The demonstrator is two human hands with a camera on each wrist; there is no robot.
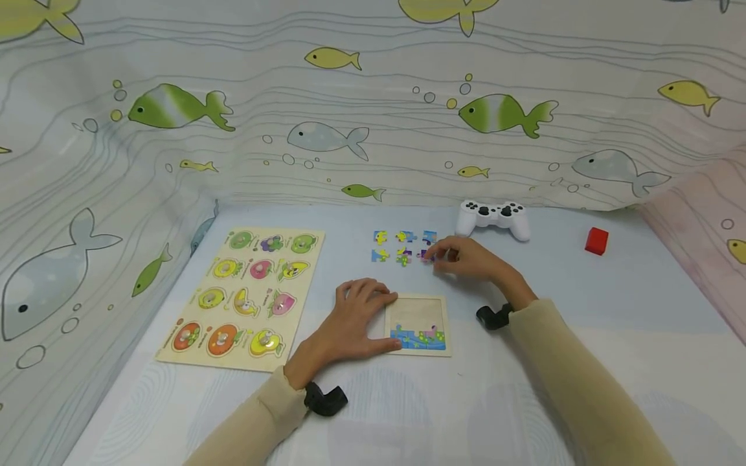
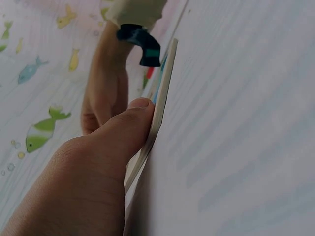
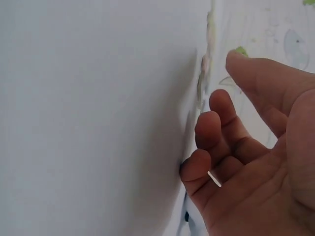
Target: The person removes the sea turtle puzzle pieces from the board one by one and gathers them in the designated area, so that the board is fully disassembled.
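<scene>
Fingers spread, my left hand (image 1: 355,323) rests at the left side of a small wooden puzzle frame (image 1: 447,323); its thumb lies on the lower left rim. In the left wrist view the thumb of this hand (image 2: 98,162) presses the frame's edge (image 2: 167,83). Blue sea pieces fill the frame's lower part. My right hand (image 1: 469,260) has its fingertips at a purple and blue piece (image 1: 426,255), lower right among several loose pieces (image 1: 403,256). The right wrist view shows this hand (image 3: 256,147) with bent fingers and the thumb apart; whether they touch the piece is unclear.
A wooden fruit board (image 1: 198,317) with knobbed pieces lies left of the frame. Behind my right hand is a white game controller (image 1: 493,217), and a red block (image 1: 597,241) stands farther right. A fish-patterned sheet (image 1: 408,103) hangs along the back.
</scene>
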